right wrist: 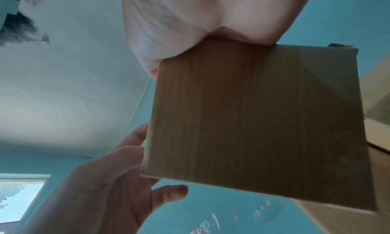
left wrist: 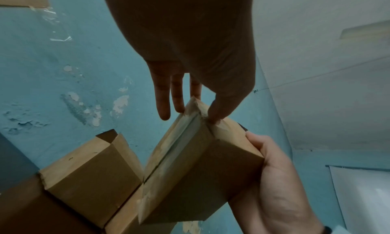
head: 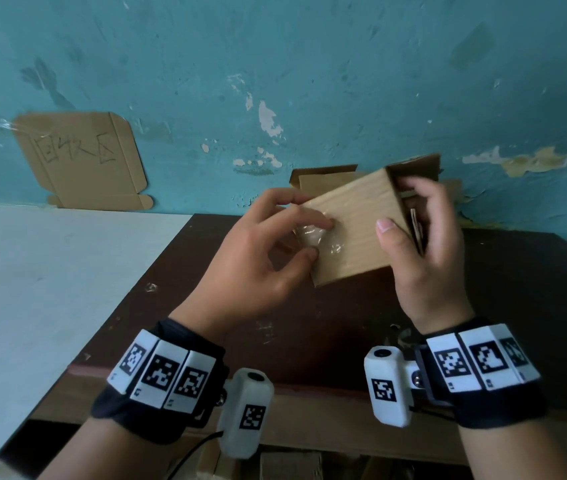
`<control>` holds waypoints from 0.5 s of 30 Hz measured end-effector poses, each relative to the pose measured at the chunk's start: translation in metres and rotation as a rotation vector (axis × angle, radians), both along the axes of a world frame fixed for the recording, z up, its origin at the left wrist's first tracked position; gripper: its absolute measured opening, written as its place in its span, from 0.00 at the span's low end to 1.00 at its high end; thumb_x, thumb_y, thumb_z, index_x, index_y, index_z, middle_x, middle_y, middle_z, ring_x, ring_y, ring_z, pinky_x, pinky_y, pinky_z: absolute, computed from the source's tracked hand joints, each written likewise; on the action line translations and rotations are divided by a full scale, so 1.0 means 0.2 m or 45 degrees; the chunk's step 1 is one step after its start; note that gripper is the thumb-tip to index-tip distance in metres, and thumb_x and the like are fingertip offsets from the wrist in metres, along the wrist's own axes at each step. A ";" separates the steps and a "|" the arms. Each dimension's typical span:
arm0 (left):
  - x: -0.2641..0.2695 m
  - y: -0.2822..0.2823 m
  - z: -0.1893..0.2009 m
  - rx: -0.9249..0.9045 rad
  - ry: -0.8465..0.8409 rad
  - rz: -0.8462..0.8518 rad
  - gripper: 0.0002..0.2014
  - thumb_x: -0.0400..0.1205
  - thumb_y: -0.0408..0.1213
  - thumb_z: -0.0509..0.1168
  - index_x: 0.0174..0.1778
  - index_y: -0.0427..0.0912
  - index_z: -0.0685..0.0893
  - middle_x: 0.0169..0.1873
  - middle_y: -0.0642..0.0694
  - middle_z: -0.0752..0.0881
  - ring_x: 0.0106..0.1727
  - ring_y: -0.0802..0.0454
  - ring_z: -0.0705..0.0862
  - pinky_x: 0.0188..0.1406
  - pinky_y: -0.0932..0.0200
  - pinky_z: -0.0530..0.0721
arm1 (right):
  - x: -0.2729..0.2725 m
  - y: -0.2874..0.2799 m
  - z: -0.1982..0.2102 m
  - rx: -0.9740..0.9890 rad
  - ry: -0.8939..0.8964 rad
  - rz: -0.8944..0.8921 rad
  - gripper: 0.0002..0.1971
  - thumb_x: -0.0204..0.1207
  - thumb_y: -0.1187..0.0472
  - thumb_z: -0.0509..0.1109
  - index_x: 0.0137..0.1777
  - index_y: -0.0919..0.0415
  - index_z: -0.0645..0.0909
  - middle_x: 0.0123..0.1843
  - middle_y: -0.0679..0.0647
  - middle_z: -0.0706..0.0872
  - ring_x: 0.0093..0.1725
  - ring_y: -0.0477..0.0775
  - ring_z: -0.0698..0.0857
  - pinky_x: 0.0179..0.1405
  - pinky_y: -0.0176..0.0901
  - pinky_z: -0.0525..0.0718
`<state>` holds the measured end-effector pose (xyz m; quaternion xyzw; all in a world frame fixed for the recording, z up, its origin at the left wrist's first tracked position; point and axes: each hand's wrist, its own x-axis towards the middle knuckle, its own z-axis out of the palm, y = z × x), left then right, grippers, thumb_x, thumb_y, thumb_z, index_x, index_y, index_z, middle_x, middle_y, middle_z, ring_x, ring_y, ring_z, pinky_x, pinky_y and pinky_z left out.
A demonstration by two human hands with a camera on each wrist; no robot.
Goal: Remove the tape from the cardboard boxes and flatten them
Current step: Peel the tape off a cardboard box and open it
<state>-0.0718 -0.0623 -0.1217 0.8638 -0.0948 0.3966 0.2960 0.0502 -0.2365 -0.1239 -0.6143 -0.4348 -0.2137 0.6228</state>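
Note:
A small brown cardboard box is held tilted in the air above the dark table. My left hand pinches a crinkled strip of clear tape on the box's near face, thumb below and forefinger above. In the left wrist view the thumb and a finger meet at the taped corner while the other fingers stay straight. My right hand grips the box's open right end, thumb on the front face and fingers inside. From the right wrist the box fills the view, with the left hand beside it.
A second open cardboard box stands behind against the peeling teal wall, also seen as the box in the left wrist view. A flattened cardboard sheet with writing is taped to the wall. A white surface lies left of the table.

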 end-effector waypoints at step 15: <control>0.01 -0.01 0.00 0.169 0.122 -0.048 0.05 0.84 0.45 0.68 0.49 0.51 0.89 0.65 0.46 0.74 0.61 0.46 0.79 0.62 0.45 0.80 | 0.02 0.04 0.02 -0.225 0.494 0.218 0.14 0.73 0.48 0.67 0.56 0.49 0.86 0.48 0.40 0.91 0.50 0.45 0.89 0.44 0.39 0.83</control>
